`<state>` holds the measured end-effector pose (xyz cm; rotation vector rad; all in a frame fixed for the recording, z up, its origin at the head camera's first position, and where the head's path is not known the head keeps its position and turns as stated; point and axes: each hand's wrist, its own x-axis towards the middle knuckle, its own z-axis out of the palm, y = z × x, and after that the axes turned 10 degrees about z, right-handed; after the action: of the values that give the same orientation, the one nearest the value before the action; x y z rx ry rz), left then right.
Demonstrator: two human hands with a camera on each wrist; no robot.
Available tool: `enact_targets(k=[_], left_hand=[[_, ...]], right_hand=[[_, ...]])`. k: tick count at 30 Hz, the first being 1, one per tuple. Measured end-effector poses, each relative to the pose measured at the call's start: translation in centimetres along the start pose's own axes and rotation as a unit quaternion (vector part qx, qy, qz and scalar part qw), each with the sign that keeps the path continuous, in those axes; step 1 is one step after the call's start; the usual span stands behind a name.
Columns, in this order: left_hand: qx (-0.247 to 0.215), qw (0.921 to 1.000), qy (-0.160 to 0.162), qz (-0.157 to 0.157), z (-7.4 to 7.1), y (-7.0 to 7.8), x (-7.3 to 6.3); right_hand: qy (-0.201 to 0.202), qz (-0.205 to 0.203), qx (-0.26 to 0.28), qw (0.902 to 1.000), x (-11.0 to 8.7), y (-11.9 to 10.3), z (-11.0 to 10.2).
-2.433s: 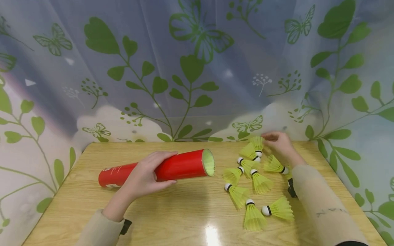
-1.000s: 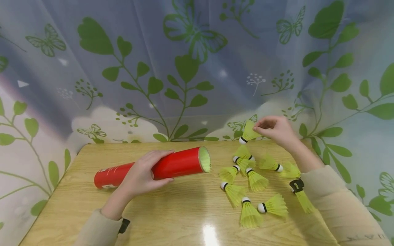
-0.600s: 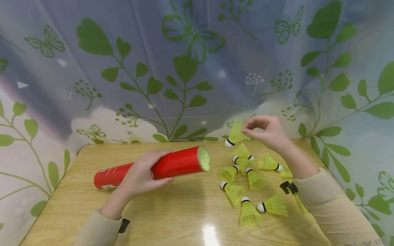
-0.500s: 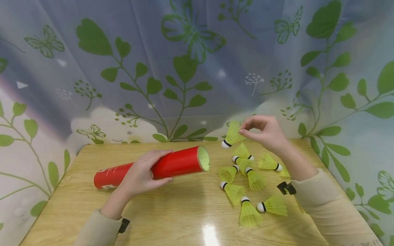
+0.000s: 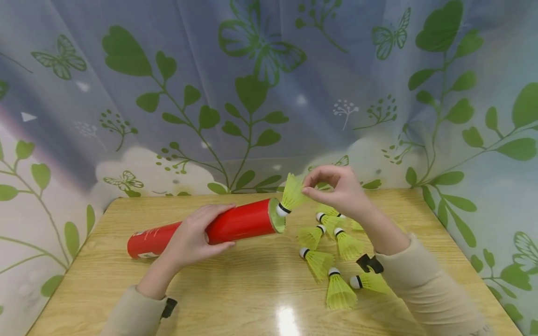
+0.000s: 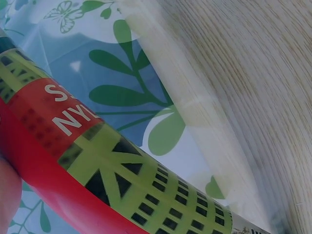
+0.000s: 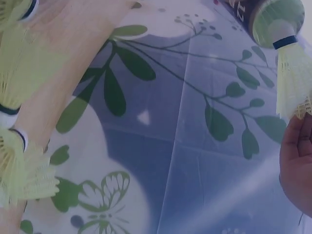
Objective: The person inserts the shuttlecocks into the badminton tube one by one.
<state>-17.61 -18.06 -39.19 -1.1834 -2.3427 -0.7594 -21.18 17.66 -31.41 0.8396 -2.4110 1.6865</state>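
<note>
A person's left hand [image 5: 197,235] gripped one red tube [image 5: 248,220] while the right hand [image 5: 340,189] pinched one yellow shuttlecock [image 5: 293,192], cork at the tube's mouth, between the hands. At least seven other shuttlecocks [image 5: 340,291], some partly hidden, lay below the right hand.

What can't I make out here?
Head view: deep inside the red tube, blocked by its wall and the held shuttlecock.
Head view: most of one loose shuttlecock, behind the right forearm.
Left wrist view: most of the left hand, past the left edge.
Right wrist view: part of the right hand, past the right edge.
</note>
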Motion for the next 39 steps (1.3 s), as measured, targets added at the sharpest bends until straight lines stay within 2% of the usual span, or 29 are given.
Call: enact_targets(k=[10, 14, 19, 23, 27, 33, 39], left_hand=[[0.004, 1.0, 0.001, -0.005, 0.0, 0.0, 0.0], [0.006, 0.9999, 0.002, -0.009, -0.1, 0.1, -0.1], [0.006, 0.9999, 0.004, -0.014, -0.2, 0.2, -0.1], [0.004, 0.9999, 0.005, -0.016, -0.2, 0.2, -0.1], [0.003, 0.9999, 0.005, -0.012, -0.2, 0.1, 0.0], [0.002, 0.9999, 0.009, -0.006, -0.2, 0.1, 0.0], [0.001, 0.9999, 0.011, -0.004, -0.3, 0.1, 0.0]], right_hand=[[-0.034, 0.01, -0.001, 0.9994, -0.4, 0.0, 2.7], [-0.045, -0.007, -0.012, 0.9989, -0.5, 0.1, 3.4], [-0.042, -0.041, -0.054, 0.9968, -0.7, 0.4, 3.8], [-0.048, -0.04, -0.065, 0.9959, -0.9, 0.4, 4.1], [-0.063, -0.019, -0.047, 0.9967, -1.0, 0.4, 4.6], [-0.09, 0.017, 0.018, 0.9956, -1.0, 0.9, 5.3], [-0.113, 0.024, 0.044, 0.9923, -1.0, 0.8, 5.5]])
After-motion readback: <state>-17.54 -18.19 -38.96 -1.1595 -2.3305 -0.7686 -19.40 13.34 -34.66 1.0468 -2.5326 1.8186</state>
